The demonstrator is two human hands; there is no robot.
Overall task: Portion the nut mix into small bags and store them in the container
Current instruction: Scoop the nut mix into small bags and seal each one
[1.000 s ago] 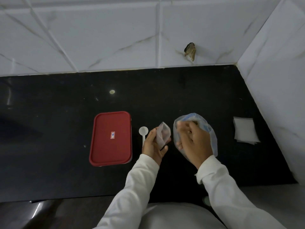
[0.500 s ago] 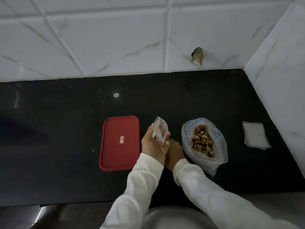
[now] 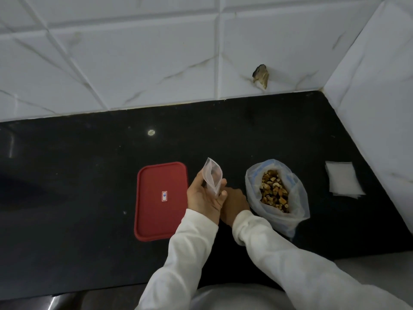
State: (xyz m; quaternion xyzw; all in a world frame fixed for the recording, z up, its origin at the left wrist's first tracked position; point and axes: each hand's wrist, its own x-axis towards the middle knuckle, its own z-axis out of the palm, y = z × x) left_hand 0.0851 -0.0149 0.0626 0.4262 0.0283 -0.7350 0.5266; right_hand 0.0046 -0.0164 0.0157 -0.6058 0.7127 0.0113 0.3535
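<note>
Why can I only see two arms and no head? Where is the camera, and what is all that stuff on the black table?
The camera sits on the person's head and looks down, so you see only their arms in white sleeves. The left hand holds up a small clear bag. The right hand is tucked low behind it; I cannot tell what it is doing. On the black counter lies a red container with its lid on. To the right sits a big open bag of nuts, and further right a stack of empty small bags. Behind is a white tiled wall.
</note>
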